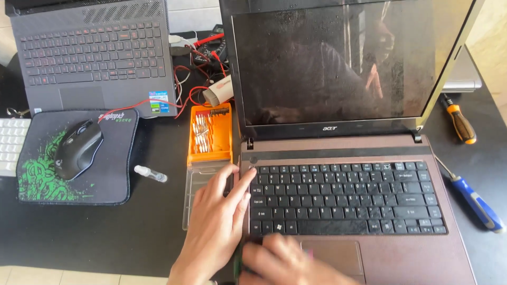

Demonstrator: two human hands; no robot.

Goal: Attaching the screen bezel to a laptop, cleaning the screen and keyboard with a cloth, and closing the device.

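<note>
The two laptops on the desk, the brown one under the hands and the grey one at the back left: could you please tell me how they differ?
The brown laptop lies near, with its dark, dusty screen in view; the grey laptop lies farther back, its screen out of frame. The brown laptop's keys bear white lettering, the grey laptop's red. The left hand rests on the brown laptop's left edge and the blurred right hand on its front; the grey laptop is untouched. Both are open on the black table.

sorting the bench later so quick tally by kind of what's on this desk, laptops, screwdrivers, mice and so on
Laptops: 2, the brown laptop under the left hand and right hand, and a grey laptop
Screwdrivers: 2, orange-handled and blue-handled
Mice: 1, black mouse
Mouse pads: 1
Bit cases: 1, orange
White keyboards: 1
Total: 8
</note>
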